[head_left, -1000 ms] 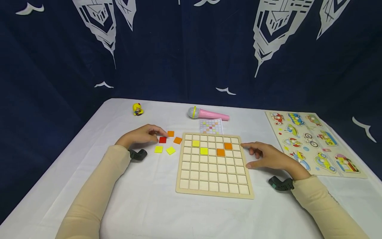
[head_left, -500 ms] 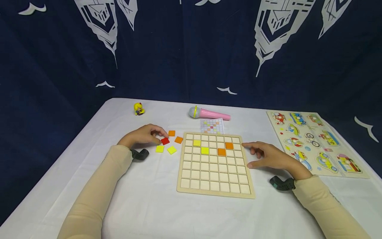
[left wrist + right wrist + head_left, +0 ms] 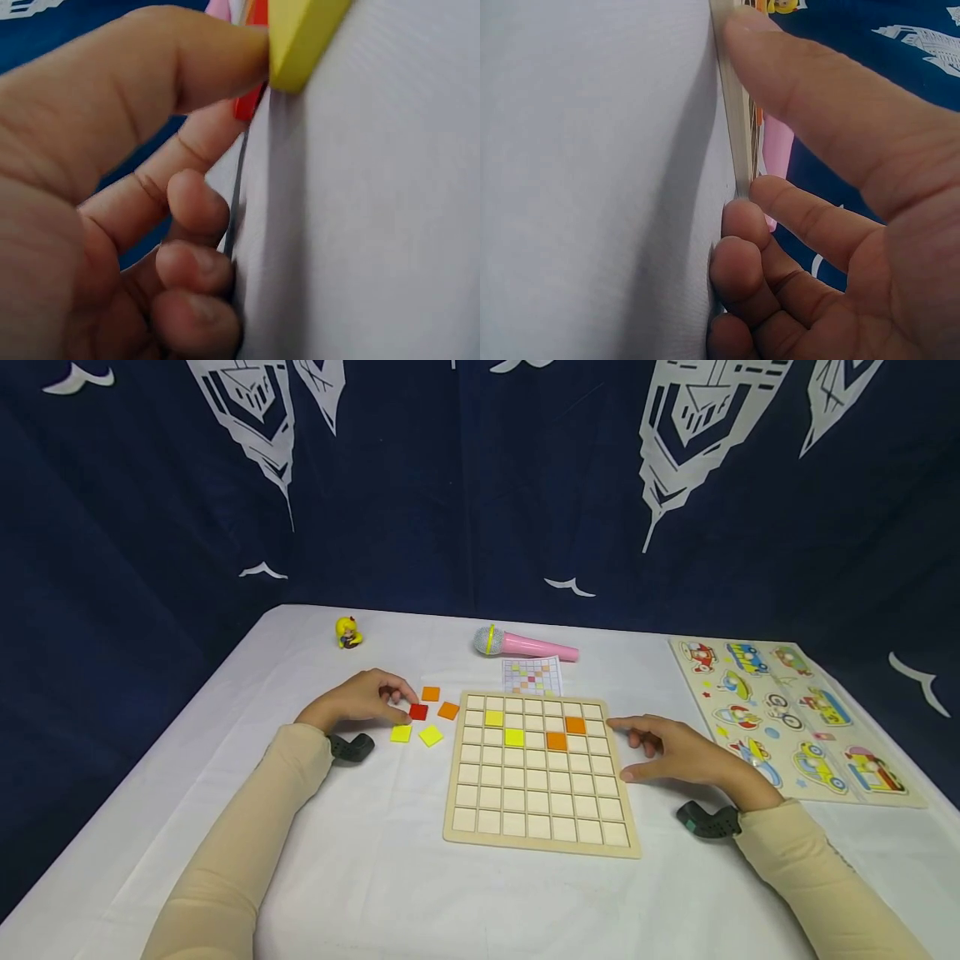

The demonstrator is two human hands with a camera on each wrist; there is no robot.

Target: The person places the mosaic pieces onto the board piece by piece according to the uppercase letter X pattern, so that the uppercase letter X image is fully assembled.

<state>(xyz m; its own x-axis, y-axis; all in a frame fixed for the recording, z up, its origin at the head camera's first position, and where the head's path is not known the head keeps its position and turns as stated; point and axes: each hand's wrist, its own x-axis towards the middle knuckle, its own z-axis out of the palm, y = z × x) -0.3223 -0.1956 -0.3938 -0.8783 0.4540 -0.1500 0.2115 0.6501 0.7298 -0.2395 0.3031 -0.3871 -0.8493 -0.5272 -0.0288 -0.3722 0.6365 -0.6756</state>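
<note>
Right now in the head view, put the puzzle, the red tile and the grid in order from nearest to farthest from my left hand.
From your left hand:
1. Red tile: immediately at its right.
2. Grid: farther right, past the red tile.
3. Puzzle: farthest right, past the grid.

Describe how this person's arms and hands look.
Long beige sleeves reach both wrists. A dark, curved device sits at each wrist; the right one shows a small green patch. The left hand and right hand wear no gloves.
</note>
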